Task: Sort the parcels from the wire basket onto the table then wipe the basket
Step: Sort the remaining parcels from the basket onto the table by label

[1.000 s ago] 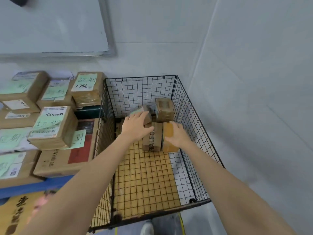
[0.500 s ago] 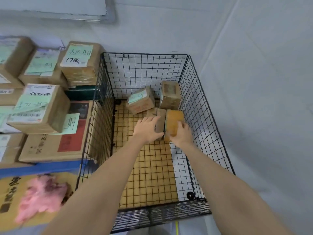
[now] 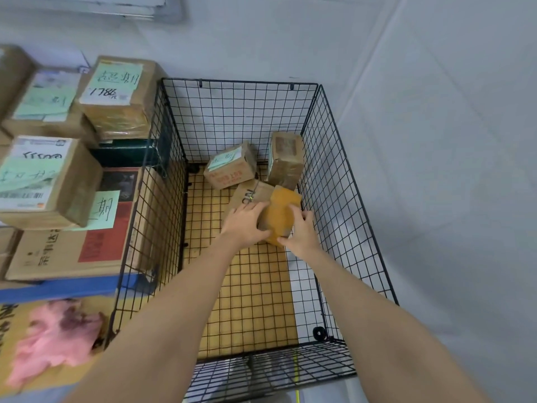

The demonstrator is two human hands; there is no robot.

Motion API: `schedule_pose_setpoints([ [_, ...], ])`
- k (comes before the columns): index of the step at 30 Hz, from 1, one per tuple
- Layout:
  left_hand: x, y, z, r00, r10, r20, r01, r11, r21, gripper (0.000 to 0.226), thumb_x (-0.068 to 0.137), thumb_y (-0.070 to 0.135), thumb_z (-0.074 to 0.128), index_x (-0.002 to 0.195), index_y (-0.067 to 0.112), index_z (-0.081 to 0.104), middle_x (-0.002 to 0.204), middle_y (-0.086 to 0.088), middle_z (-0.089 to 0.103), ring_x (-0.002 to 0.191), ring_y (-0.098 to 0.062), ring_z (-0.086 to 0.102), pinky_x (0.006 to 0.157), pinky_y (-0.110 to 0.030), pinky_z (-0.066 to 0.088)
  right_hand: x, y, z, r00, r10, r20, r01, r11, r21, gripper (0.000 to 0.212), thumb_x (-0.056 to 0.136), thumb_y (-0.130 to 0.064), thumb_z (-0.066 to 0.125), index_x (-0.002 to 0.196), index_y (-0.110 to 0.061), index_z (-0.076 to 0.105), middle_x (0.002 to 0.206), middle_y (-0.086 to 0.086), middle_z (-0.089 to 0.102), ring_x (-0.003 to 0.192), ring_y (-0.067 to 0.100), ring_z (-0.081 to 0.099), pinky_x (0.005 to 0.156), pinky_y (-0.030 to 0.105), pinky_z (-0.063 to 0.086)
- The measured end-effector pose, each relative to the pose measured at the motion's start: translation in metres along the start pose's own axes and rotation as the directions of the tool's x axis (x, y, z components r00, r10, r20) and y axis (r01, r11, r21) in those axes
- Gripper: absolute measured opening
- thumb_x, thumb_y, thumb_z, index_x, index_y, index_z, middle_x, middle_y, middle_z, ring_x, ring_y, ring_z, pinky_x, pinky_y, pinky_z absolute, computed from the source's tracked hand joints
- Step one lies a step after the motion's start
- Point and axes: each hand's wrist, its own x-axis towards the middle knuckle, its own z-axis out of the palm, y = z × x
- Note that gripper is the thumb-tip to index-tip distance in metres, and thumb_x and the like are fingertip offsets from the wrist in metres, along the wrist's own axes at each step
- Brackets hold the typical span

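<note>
Orange parcel [image 3: 279, 212] now tilted, gripped by left hand [image 3: 245, 225], right hand [image 3: 302, 232], underside hidden

The wire basket [image 3: 343, 175] is a black grid over a yellow-tan floor panel [image 3: 255, 301]; at its centre the mustard-orange parcel [image 3: 280, 210] stands out from brown parcels [image 3: 232, 175], one with a pale green label and red print. At left, brown boxes [image 3: 72, 199] carry mint-green labels with black handwriting, and a large box [image 3: 98, 242] shows a red panel. The table edge [image 3: 58, 289] is blue and the cloth [image 3: 55, 335] at lower left is pink.
</note>
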Motion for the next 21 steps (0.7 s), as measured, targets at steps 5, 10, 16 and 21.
schedule_pose_setpoints([
  [5,0.001,-0.004,0.005,1.0,0.001,-0.006,-0.001,0.999,-0.035,0.08,0.082,0.05,0.066,0.151,0.031,0.031,0.153,0.003,0.041,0.138,-0.022,0.037,0.109,-0.039,0.029,0.005,0.003,0.004,1.0,0.005,-0.002,-0.005,0.998,0.07,0.096,0.078,-0.016,0.082,0.153,-0.024,0.023,0.153,0.011,0.025,0.133,0.03,0.041,0.107,0.043,0.038],
  [10,0.005,-0.005,0.013,1.0,0.007,0.008,-0.007,0.996,-0.086,0.082,0.08,0.045,0.07,0.15,0.032,0.03,0.152,0.002,0.041,0.137,-0.023,0.037,0.108,-0.041,0.031,0.012,0.007,0.008,0.999,0.011,0.045,-0.016,0.994,0.113,0.102,0.077,-0.018,0.083,0.155,-0.026,0.017,0.154,0.009,0.032,0.137,0.029,0.039,0.11,0.046,0.038],
  [16,0.004,-0.002,0.013,0.998,-0.054,-0.011,0.052,0.982,-0.18,0.077,0.08,0.033,0.071,0.148,0.031,0.035,0.145,-0.002,0.048,0.129,-0.026,0.044,0.1,-0.041,0.042,0.011,0.005,0.004,0.999,-0.013,0.042,0.007,0.992,0.129,0.099,0.077,-0.02,0.084,0.154,-0.026,0.022,0.151,0.008,0.037,0.136,0.029,0.04,0.108,0.049,0.04],
  [21,0.0,0.002,-0.004,0.996,-0.084,-0.027,0.074,0.962,-0.265,0.076,0.079,0.028,0.073,0.146,0.029,0.037,0.136,-0.005,0.054,0.122,-0.025,0.051,0.093,-0.04,0.049,0.002,-0.002,-0.017,0.996,-0.087,0.018,0.085,0.99,0.113,0.092,0.076,-0.027,0.084,0.149,-0.034,0.027,0.142,0.003,0.046,0.124,0.027,0.052,0.099,0.05,0.047],
])
